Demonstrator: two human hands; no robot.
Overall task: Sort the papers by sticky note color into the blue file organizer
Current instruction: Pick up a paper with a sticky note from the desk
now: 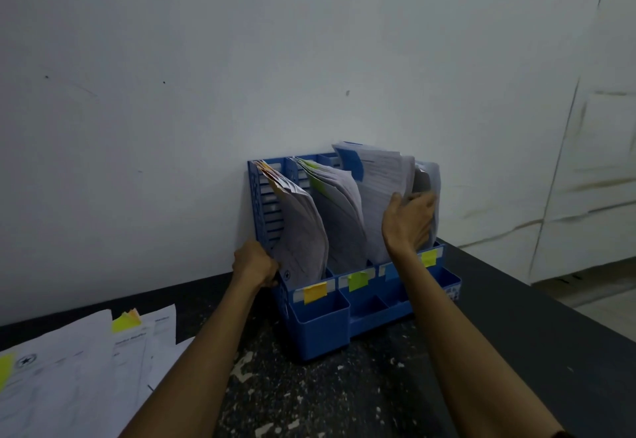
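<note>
Organizer (pixel 320 327), sticky-note labels (pixel 315 293), print (pixel 385 169) illegible, right hand (pixel 409 220) seemingly gripping papers (pixel 375 224)

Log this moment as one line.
left hand grips blue file organizer left wall | right hand holds blue-note papers in slot | loose papers on table

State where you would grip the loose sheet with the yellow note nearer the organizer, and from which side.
Probably pinch the far edge of the sheet by its yellow note, coming from the far side: it lies flat, partly overlapped, with that edge exposed.
</note>
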